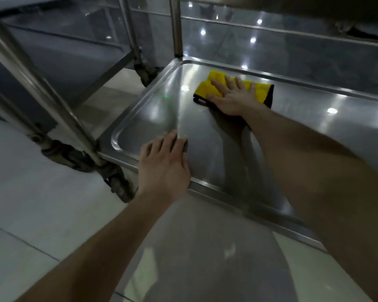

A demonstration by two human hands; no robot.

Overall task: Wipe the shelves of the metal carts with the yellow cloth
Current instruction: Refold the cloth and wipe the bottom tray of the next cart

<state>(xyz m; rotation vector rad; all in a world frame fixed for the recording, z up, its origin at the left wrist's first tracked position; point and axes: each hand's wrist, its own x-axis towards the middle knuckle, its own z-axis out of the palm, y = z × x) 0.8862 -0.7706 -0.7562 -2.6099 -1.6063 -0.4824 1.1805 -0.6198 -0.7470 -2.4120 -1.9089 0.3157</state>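
- Pressing down flat, my right hand (231, 99) lies on the folded yellow cloth with a black edge (261, 92); the fingers are straight and spread, gripping nothing, with the palm on the cloth's near part.
- That cloth sits on the shiny stainless-steel bottom shelf (153, 112) of the cart, toward its far rim and left of the middle. Yellow shows beyond my fingertips and to either side of the hand.
- My left hand (164, 164) rests on the same shelf at its near edge, close to the rounded left front corner. Its fingers are close together and only slightly bent, holding nothing, and the heel of the hand lies over the raised rim.
- A round steel post (176, 27) rises from the far left corner, and a thin rail (271, 29) runs along the back.
- A dark caster wheel (120, 188) stands under the near left corner on the pale tiled floor (31, 203).
- Just to the left stands a second metal cart (63, 62), its slanted tube (31, 68) crossing in front.
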